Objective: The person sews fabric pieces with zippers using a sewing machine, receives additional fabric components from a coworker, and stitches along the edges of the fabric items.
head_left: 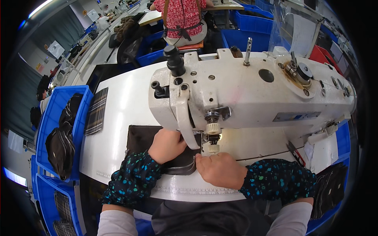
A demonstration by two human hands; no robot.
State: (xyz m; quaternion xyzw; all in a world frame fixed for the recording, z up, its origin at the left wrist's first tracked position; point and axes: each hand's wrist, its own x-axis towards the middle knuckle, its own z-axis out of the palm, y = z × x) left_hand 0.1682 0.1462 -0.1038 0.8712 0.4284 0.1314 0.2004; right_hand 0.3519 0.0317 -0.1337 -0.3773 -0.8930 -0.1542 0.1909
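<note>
A dark brown piece of fabric lies on the white bed of a sewing machine, its right edge under the needle area. Along its near edge runs a grey strip that looks like a zipper. My left hand rests on the fabric just left of the presser foot, fingers curled down and partly hidden by the machine's white lever. My right hand is closed at the fabric's right edge, thumb and forefinger pinching it near the needle. The needle itself is hidden behind the machine head.
A folded plaid cloth lies at the table's left. Blue bins with dark pieces stand beside it. Red-handled snips lie right of the machine. A printed ruler edges the table's front. Ahead, a person in red sits.
</note>
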